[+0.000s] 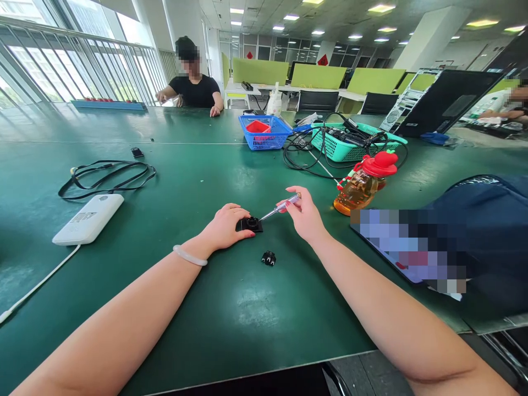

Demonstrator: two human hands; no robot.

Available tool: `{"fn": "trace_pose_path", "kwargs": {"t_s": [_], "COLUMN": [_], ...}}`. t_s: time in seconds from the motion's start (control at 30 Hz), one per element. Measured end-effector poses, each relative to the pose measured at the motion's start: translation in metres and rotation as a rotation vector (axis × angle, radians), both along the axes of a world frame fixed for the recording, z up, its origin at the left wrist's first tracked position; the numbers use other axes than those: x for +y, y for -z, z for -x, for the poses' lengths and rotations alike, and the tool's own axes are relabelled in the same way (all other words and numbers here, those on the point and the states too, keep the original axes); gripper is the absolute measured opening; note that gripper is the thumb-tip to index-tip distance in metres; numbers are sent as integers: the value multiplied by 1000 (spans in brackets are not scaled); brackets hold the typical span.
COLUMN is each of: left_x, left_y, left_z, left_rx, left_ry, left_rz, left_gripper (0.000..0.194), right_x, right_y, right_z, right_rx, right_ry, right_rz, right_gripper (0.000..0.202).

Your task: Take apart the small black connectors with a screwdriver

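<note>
Head view, small black part (252,223), squarish, flat-edged, raised at middle

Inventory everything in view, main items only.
screwdriver: 1, clear/silver, centre
square part: 1, black, centre
loose part: 1, black, front centre
block: 1, white, left
flat cable: 1, black, left
baskets: 2, blue/teal, back
cords: several, black, back
bottle: 1, amber/red, right
tablet-like device: 1, pixelated, right
cloth: 1, navy, right
monitor: 1, black, back right
tray: 1, blue, back left
people: 2, black/pale tops, back
partitions: several, green, background
table: 1, green, centre
bangle: 1, white, left wrist
left hand: 1, on square part
right hand: 1, holding screwdriver
</note>
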State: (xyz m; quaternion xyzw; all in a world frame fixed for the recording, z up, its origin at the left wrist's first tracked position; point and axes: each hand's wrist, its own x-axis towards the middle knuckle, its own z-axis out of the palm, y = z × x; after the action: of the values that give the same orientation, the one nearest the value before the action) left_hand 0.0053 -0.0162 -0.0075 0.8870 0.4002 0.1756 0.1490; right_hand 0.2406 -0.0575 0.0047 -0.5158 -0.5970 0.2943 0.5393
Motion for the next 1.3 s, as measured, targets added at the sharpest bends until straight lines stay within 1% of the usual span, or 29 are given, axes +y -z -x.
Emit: {"fn": "trace_pose_path", "kwargs": {"t_s": [0.1,0.2,0.3,0.37,0.5,0.67,0.77,0.87,0.93,1.03,1.1,1.17,1.3], "left_x": [0,0,0,0,0,-1,-2,-2,-1,0,1,1,1], "left_y": [0,0,0,0,0,-3,-3,-2,-2,-1,0,0,0], "left_z": [0,0,0,0,0,-1,-1,-1,-1,-1,-1,-1,-1], "left_rx": [-2,1,7,10,7,28,21,18,21,32,37,38,34], "left_ry": [3,10,16,17,43,54,53,57,48,37,42,46,68], "left_rz": [3,-12,-24,-34,-67,-92,-97,-88,-86,-92,-97,-110,-135], "left_gripper": [46,45,45,45,41,38,39,39,40,43,44,44,45], "right_x": [-2,-7,-16,-22,-33,-38,-38,-37,-37,-38,-40,-41,-42], "right_y": [-1,-4,-10,-15,-24,-28,-29,-30,-30,-30,-29,-29,-28], "right_z": [1,3,7,11,19,22,21,21,20,20,20,21,25], "right_rx": [-8,-109,-274,-405,-654,-789,-819,-816,-767,-632,-563,-548,-599], "right_ry": [4,19,-5,-57,-140,-206,-210,-171,-112,4,32,-14,-169], "right_rz": [16,-31,-129,-217,-389,-490,-504,-513,-536,-578,-603,-653,-753], "right_gripper": [28,27,26,26,32,35,36,37,39,40,42,44,46]}}
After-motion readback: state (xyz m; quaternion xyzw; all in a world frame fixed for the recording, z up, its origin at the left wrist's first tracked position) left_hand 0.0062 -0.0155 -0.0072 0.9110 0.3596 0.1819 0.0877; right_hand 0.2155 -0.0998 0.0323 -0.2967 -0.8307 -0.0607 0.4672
